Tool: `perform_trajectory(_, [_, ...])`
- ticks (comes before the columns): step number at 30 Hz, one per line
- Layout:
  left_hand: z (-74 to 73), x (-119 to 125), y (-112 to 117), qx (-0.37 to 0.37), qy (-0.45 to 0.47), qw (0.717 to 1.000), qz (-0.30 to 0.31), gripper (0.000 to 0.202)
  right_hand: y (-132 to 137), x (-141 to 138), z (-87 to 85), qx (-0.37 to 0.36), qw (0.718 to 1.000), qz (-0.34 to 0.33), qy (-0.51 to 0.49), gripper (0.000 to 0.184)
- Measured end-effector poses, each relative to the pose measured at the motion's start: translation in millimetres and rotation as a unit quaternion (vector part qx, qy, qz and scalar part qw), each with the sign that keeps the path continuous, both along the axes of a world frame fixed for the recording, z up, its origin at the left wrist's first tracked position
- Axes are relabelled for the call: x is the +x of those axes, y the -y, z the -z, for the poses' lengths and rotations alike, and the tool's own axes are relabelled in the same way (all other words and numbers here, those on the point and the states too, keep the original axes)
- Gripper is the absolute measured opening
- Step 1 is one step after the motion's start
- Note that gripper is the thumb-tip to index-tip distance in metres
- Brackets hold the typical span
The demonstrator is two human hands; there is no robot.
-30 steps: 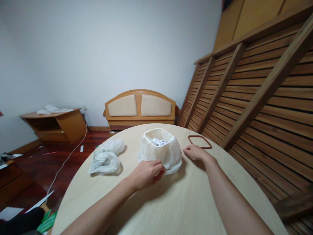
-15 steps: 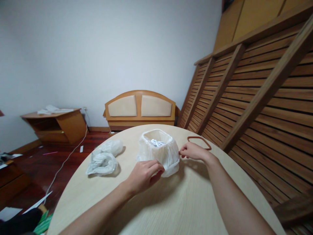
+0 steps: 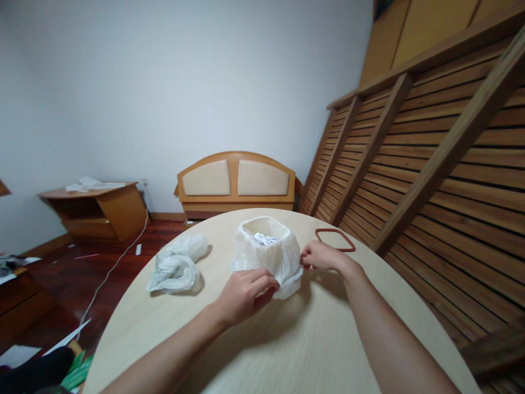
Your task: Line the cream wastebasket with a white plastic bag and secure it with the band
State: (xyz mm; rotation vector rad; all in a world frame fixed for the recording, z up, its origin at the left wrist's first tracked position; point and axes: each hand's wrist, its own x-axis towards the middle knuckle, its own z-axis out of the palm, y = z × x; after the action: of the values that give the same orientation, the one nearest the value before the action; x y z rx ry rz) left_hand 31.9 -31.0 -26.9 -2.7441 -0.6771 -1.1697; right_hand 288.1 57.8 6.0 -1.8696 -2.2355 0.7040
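Observation:
A small white bin lined with a thin white plastic bag stands in the middle of a round pale wooden table. Crumpled paper shows inside it. My left hand is closed on the bag's skirt at the bin's near left side. My right hand pinches the bag's edge at the bin's right side. A brown ring-shaped frame lies flat on the table just beyond my right hand.
Crumpled white plastic bags lie on the table to the left of the bin. A slatted wooden frame leans along the right. A headboard and a low wooden cabinet stand by the far wall. A cable and papers lie on the floor.
My right hand has lifted off the table and closed on the bag's right edge. My left hand has shifted slightly along the bag's skirt. The bin stays in place.

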Motion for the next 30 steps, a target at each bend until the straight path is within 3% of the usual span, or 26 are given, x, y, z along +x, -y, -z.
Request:
perform_trajectory(4, [-2.7,-3.4,-0.2,0.044,0.03,0.997,-0.063,0.013,1.0,-2.1,-3.6,0.04,0.999,0.028,-0.006,0.018])
perform_trajectory(7, [-2.4,-9.2,-6.1,0.066,0.073,0.982,-0.162,0.036,2.5,-3.0,-10.7,0.095,0.993,0.061,-0.025,0.018])
perform_trajectory(10, [1.3,-15.3,-15.5,0.047,0.072,0.975,-0.204,0.046,5.7,-5.6,-20.3,0.156,0.983,0.09,-0.046,0.017])
perform_trajectory(17, [7.4,-16.5,-23.6,-0.041,0.103,0.98,-0.166,0.037,21.8,-16.5,-43.5,0.295,0.939,0.121,-0.13,0.016])
perform_trajectory(21, [5.2,-16.8,-23.6,-0.017,0.119,0.981,-0.156,0.03,32.2,-25.5,-53.7,0.359,0.898,0.08,-0.242,0.019])
perform_trajectory(25, [2.2,-19.4,-25.8,0.017,0.138,0.979,-0.146,0.019,44.9,-36.0,-64.9,0.401,0.868,0.036,-0.292,0.021])
perform_trajectory(30, [-1.3,-17.1,-22.9,0.023,0.139,0.983,-0.121,0.018,59.3,-43.8,-76.4,0.41,0.832,0.007,-0.374,0.022])
